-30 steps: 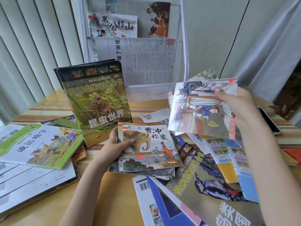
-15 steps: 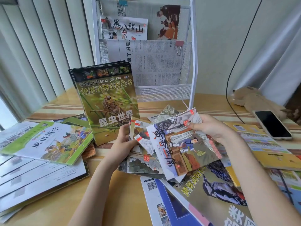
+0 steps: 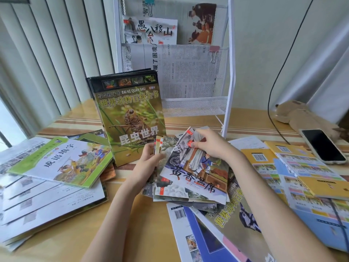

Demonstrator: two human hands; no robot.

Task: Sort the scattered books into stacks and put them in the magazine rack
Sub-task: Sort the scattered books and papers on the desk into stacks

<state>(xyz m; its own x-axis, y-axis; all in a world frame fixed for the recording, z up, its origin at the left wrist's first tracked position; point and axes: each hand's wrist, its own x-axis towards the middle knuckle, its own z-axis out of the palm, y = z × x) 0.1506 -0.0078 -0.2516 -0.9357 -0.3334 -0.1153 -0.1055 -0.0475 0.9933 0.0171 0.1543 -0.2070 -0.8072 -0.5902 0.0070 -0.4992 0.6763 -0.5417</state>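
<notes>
Both hands, left hand (image 3: 149,159) and right hand (image 3: 211,144), apparently pinch thin storybooks (image 3: 196,178).

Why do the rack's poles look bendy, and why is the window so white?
Head view: the wide-angle lens curves the magazine rack poles near the edges; daylight overexposes the window at the left; the table shows soft glare.
</notes>
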